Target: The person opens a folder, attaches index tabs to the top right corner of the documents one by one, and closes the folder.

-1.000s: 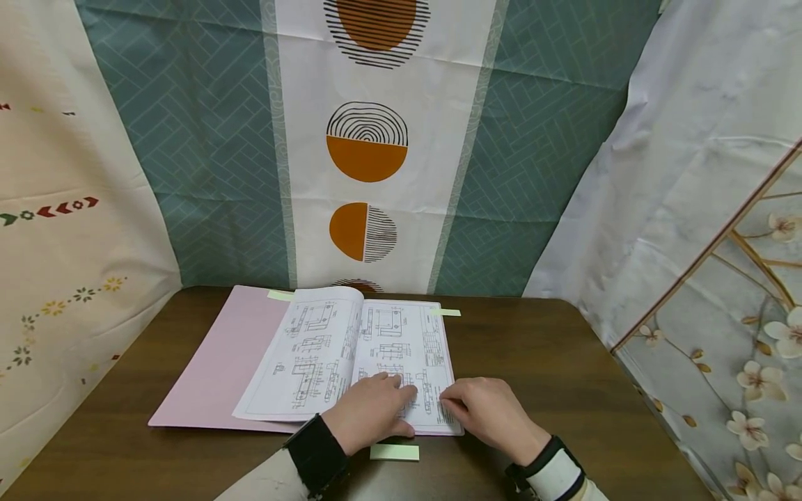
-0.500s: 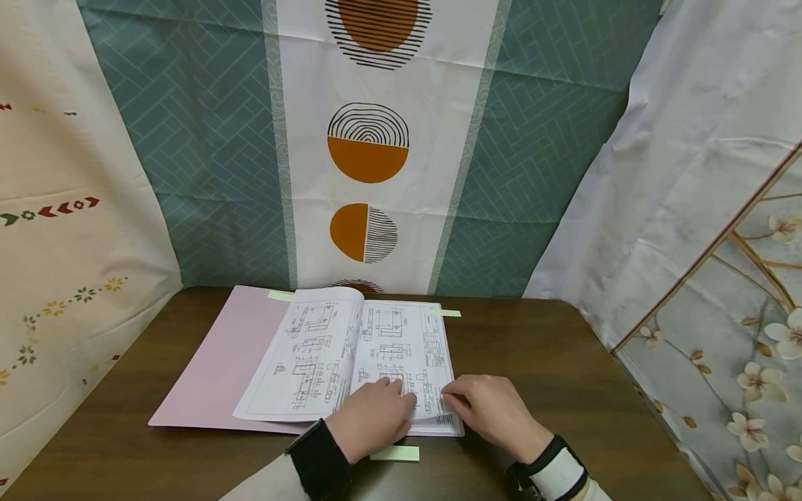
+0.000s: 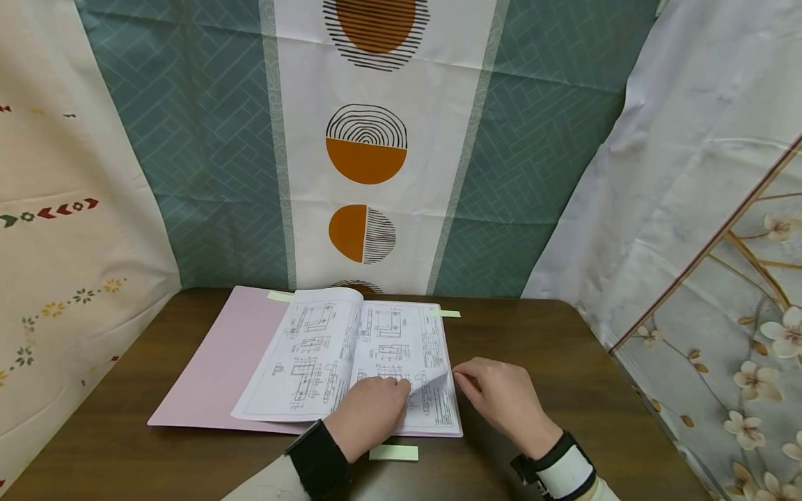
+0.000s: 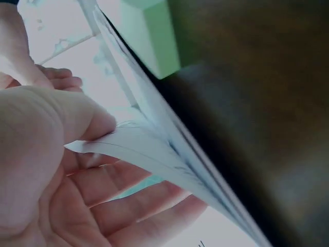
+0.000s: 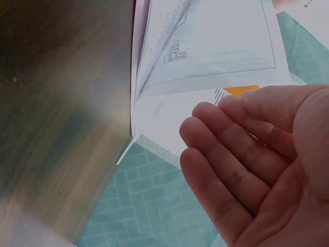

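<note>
An open booklet (image 3: pixel 294 390) of printed technical drawings lies on a pink folder or cover (image 3: pixel 200 376). My left hand (image 3: pixel 370 410) is over the lower part of its right-hand page (image 3: pixel 382 327). In the left wrist view, the left thumb (image 4: pixel 97 118) and fingers pinch the page's lifted, curved lower edge (image 4: pixel 149 149). My right hand (image 3: pixel 498 396) is beside the booklet's right edge, fingertips close to the raised page corner. In the right wrist view, its fingers (image 5: pixel 226 159) are loosely bent, thumb near the index finger, with nothing visible between them.
A pale green strip (image 3: pixel 393 453) lies on the brown table (image 3: pixel 564 362) in front of the booklet. More green strips stick out at its upper right (image 3: pixel 446 313) and at the folder's top (image 3: pixel 280 296). Patterned cloths hang behind and at both sides.
The lower right corner of the page has lifted and folded up. My left fingers have curled onto it. My right hand has moved slightly up and right, along the booklet's edge.
</note>
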`<state>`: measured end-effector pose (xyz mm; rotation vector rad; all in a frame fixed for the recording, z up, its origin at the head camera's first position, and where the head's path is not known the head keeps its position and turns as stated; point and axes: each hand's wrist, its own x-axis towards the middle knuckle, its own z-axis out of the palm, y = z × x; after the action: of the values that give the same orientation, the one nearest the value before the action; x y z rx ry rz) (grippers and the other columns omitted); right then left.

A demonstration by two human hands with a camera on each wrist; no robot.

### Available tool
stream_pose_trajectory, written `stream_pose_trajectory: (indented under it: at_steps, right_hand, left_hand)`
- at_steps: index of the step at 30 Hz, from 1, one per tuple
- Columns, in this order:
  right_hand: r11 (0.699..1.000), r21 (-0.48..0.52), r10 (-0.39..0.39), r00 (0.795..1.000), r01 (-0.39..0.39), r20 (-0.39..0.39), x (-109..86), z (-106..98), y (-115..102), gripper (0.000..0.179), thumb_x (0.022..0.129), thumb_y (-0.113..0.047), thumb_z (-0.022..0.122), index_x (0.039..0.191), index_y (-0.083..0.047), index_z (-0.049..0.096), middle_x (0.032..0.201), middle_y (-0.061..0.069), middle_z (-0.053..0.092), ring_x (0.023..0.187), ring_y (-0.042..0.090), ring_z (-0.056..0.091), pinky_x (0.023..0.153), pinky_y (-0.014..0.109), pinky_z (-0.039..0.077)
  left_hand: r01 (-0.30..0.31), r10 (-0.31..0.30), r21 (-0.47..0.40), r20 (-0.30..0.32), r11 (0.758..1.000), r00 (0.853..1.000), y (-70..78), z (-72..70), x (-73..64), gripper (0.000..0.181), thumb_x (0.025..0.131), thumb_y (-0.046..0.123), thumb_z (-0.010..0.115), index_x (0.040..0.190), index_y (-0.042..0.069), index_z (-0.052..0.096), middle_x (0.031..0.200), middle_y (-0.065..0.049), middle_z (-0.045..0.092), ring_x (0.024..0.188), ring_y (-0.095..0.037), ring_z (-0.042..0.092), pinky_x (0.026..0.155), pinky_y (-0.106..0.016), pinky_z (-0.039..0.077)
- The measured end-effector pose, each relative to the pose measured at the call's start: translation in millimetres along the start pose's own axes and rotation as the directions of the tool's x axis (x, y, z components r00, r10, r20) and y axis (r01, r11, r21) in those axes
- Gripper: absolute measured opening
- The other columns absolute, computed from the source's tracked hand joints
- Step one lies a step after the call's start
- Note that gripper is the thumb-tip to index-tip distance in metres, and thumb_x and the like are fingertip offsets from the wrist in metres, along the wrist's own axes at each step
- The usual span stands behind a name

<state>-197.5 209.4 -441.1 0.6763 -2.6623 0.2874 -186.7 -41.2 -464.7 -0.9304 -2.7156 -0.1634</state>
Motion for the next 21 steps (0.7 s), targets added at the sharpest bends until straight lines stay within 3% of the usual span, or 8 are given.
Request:
stream_pose_trajectory:
  at_steps: [4,9,15,21]
  right_hand:
    - [0.994,0.03,-0.108,0.988,0.106,0.106,-2.2,3.5,-0.2,0.01,0.095,-0.021,0.089,0.105,-0.02,0.086,0.1,-0.01,0.079,0.081,0.003,0.069,0.068,0.032,0.058]
    - [0.973,0.122,-0.224,0.939,0.198,0.26,-4.9,11.9,-2.7,0.013,0.097,-0.02,0.087,0.11,-0.021,0.084,0.106,-0.012,0.077,0.09,0.003,0.068,0.076,0.034,0.061]
    - [0.97,0.137,-0.232,0.935,0.202,0.269,-6.5,15.7,-4.1,0.011,0.097,-0.02,0.087,0.107,-0.022,0.084,0.105,-0.014,0.076,0.089,0.002,0.067,0.077,0.034,0.06]
    - [0.971,0.14,-0.224,0.936,0.192,0.272,-6.6,15.4,-4.8,0.009,0.097,-0.02,0.087,0.105,-0.023,0.084,0.103,-0.014,0.075,0.087,0.001,0.063,0.076,0.032,0.058]
  left_hand:
    - [0.027,-0.028,-0.026,-0.044,0.999,0.999,-2.5,-0.5,-2.4,0.014,0.102,0.017,0.076,0.091,0.011,0.069,0.071,0.0,0.063,0.059,-0.012,0.057,0.055,-0.033,0.048]
    - [0.057,-0.057,-0.002,-0.178,0.998,0.982,-9.8,-4.1,-7.3,0.018,0.1,0.018,0.079,0.089,0.01,0.067,0.076,-0.001,0.067,0.063,-0.014,0.061,0.056,-0.03,0.05]
    - [0.118,-0.102,0.052,-0.253,0.992,0.962,-24.9,-8.8,-20.1,0.019,0.093,0.017,0.085,0.091,0.008,0.069,0.08,-0.004,0.069,0.066,-0.017,0.063,0.058,-0.032,0.053]
    - [0.139,-0.092,0.135,-0.307,0.981,0.947,-39.9,-15.9,-40.2,0.022,0.088,0.014,0.087,0.088,0.005,0.067,0.075,-0.006,0.065,0.067,-0.022,0.065,0.058,-0.035,0.051]
